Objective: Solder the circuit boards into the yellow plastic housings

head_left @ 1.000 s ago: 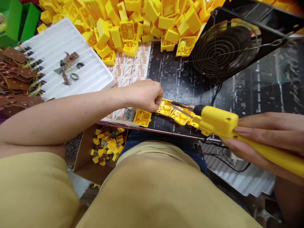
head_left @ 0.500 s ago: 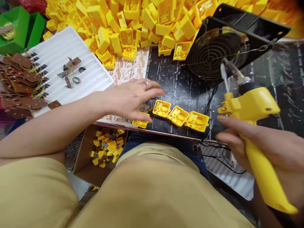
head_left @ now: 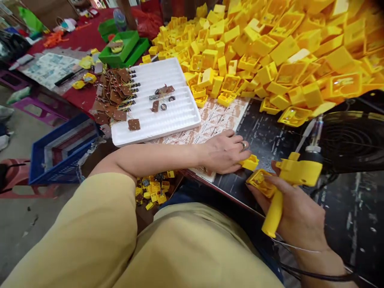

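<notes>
My right hand is wrapped round the handle of a yellow soldering gun, whose metal tip and feed tube point up and away. Fingers of the same hand also touch an open yellow plastic case, tilted near the table's front edge. My left hand, with a ring on one finger, rests low on the table with its fingers curled. Its fingertips lie against another yellow case. What is under the left fingers is hidden.
Beyond my hands rises a big heap of yellow cases. A black fan stands at the right. Leftward are a white ridged tray, brown circuit boards, green bins and a blue crate. Below the edge, small yellow parts fill a box.
My view has swung left. My left hand has gone from hovering with spread fingers to curled on the table. My right hand, still holding the soldering gun, has come in to a yellow case.
</notes>
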{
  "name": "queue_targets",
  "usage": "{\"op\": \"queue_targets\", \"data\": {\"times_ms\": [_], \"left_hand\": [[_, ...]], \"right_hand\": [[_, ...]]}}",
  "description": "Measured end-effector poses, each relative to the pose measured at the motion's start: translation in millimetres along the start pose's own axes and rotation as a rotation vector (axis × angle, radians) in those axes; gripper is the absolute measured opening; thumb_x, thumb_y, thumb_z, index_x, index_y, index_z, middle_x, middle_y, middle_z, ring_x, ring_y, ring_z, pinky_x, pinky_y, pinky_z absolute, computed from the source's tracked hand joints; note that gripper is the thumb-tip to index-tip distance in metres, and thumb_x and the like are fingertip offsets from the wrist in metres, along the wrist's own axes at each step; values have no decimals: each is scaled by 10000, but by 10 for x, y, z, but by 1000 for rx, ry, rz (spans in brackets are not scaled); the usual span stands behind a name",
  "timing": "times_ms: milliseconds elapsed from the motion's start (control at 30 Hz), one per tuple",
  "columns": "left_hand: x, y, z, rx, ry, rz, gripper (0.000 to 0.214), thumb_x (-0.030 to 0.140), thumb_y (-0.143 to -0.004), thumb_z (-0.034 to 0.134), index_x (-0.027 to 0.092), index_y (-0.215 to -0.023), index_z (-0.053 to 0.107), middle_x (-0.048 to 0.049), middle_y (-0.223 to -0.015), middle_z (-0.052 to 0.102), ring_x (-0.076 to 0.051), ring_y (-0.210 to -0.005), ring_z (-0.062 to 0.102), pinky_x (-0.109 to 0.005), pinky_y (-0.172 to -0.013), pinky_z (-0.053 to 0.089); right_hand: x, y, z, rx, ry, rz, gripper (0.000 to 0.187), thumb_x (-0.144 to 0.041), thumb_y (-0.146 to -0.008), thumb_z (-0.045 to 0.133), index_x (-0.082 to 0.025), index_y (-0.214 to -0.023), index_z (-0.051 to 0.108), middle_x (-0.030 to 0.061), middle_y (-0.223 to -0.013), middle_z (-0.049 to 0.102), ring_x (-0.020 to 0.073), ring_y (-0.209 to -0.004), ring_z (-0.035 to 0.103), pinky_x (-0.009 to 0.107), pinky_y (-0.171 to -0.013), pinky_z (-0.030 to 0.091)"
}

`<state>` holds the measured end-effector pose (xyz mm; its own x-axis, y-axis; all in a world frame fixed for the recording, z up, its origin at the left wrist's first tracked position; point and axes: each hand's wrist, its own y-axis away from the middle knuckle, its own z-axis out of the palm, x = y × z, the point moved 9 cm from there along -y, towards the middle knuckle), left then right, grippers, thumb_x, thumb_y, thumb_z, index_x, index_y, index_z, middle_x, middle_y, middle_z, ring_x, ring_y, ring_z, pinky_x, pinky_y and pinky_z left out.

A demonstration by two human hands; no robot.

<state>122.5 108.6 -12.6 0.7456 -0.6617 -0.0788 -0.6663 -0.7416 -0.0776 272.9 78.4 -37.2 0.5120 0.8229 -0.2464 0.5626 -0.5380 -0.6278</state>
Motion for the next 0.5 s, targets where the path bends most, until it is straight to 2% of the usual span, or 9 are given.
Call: {"op": "queue_targets", "data": {"times_ms": [133, 200, 267, 333, 400, 433, 467, 500], "left_hand": [[-231, 117, -81, 5, -93, -132, 399, 154, -1016, 358, 41, -1191, 698, -198, -1044, 758, -323, -1106, 669, -448, -901, 426], [-389, 139, -27, -37, -83, -221, 415, 285, -1036, 442, 43, -1289, 666, -214, -1154, 750, -351, -1206, 643, -471, -982, 434], [-635, 153, 0, -63, -3, -319, 617, 507, -1020, 527, 94, -1477, 564, -211, -1386, 681, -373, -1347, 578, -514, -1092, 426], [-1070, 232, -99, -15, 64, -466, 768, 655, -985, 537, 195, -1595, 457, -168, -1553, 578, -364, -1434, 520, -535, -1156, 419], [-1718, 484, -323, 91, -1, -698, 684, 659, -981, 528, 244, -1524, 552, -141, -1458, 650, -354, -1361, 569, -537, -1100, 472], [-2057, 654, -393, 80, -64, -796, 638, 656, -959, 550, 222, -1416, 650, -143, -1334, 707, -369, -1307, 598, -557, -1060, 495], [-2367, 819, -462, 89, -107, -847, 578, 614, -950, 570, 146, -1249, 733, -154, -1208, 724, -416, -1297, 600, -616, -1056, 474], [-2654, 979, -474, 61, -119, -876, 521, 629, -876, 652, 140, -1009, 776, -126, -1030, 733, -416, -1209, 642, -613, -1017, 491]], "right_hand": [[-178, -82, 97, -15, 30, -121, 463, -267, -879, 816, -242, -1296, 616, 51, -1041, 761, 208, -761, 700, 320, -688, 552], [-206, -94, 118, -15, 55, -136, 433, -269, -885, 811, -236, -1275, 626, 53, -1054, 761, 198, -729, 694, 321, -665, 545], [-192, -81, 127, -27, 74, -131, 462, -307, -886, 814, -229, -1298, 622, 67, -1056, 757, 221, -751, 707, 341, -663, 550], [-141, -50, 124, -49, 71, -103, 529, -362, -877, 822, -237, -1344, 607, 84, -1086, 751, 262, -822, 728, 376, -720, 581], [-89, -12, 117, -71, 47, -69, 566, -376, -861, 837, -255, -1361, 601, 83, -1085, 748, 276, -848, 732, 394, -772, 598], [-67, 3, 113, -76, 39, -50, 571, -367, -857, 842, -259, -1363, 601, 80, -1076, 747, 269, -830, 729, 390, -765, 594], [-54, 14, 109, -79, 36, -34, 574, -350, -858, 841, -260, -1370, 596, 76, -1071, 748, 258, -809, 724, 380, -746, 586], [-54, 18, 104, -75, 37, -25, 577, -330, -864, 835, -256, -1380, 587, 76, -1082, 750, 249, -807, 725, 370, -731, 578]]}}
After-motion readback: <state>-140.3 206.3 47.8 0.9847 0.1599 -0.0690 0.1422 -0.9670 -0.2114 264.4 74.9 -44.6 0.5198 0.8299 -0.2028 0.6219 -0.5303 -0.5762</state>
